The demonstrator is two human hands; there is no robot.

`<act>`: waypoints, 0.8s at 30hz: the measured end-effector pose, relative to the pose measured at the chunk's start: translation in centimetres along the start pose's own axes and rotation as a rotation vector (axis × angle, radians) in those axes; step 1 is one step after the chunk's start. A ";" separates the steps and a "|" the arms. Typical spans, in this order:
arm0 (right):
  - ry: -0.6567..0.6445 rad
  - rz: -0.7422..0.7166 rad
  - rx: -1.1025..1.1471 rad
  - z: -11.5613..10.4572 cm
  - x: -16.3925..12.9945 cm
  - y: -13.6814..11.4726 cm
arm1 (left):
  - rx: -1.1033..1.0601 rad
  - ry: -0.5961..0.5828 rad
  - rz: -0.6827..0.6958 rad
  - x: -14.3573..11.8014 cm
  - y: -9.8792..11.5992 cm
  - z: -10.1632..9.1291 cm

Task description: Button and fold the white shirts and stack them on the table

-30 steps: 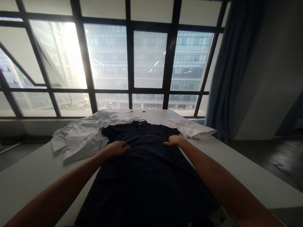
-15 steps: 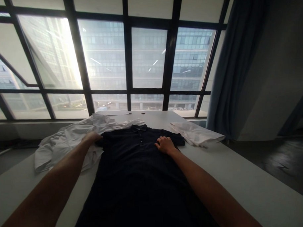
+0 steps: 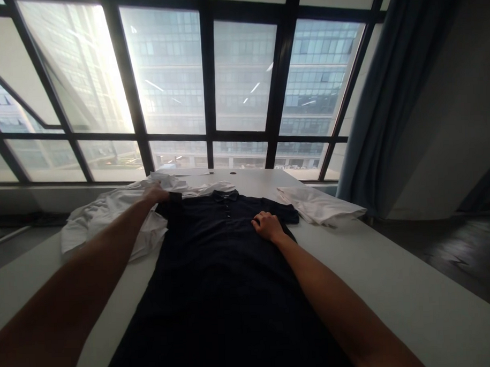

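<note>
A dark polo shirt [image 3: 224,270] lies spread face up, its collar and buttoned placket toward the window. At the shirt's left sleeve, my left hand [image 3: 157,194] is closed on the sleeve's end, which is lifted and folded inward a little. My right hand [image 3: 267,226] rests on the right chest of the shirt, just inside the right sleeve, with its fingers slightly curled and apart on the cloth. White crumpled garments [image 3: 105,215] lie beside and partly behind my left forearm.
The white table [image 3: 377,286] runs out toward the window. A folded white garment [image 3: 322,205] lies to the right of the shirt, near the table's right edge. A blue curtain [image 3: 387,119] hangs beyond that edge.
My left hand has moved up and slightly right, bringing the sleeve end inward. My right hand stays on the chest of the shirt. The view has tipped down a little.
</note>
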State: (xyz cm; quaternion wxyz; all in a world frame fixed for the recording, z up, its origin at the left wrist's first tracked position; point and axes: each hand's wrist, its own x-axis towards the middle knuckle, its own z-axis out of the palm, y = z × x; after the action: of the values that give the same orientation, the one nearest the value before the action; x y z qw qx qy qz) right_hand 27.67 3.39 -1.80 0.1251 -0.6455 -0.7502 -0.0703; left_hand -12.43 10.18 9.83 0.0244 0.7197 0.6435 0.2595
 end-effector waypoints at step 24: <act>-0.011 -0.004 0.028 0.1 -0.1 0.2 | 0.192 -0.306 0.541 -10.7 8.1 9.0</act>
State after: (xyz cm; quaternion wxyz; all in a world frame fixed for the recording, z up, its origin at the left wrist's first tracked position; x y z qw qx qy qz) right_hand 27.85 3.30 -1.90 0.1299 -0.6427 -0.7529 -0.0567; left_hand -1.75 1.46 1.45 -0.0169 0.8943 0.4393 0.0834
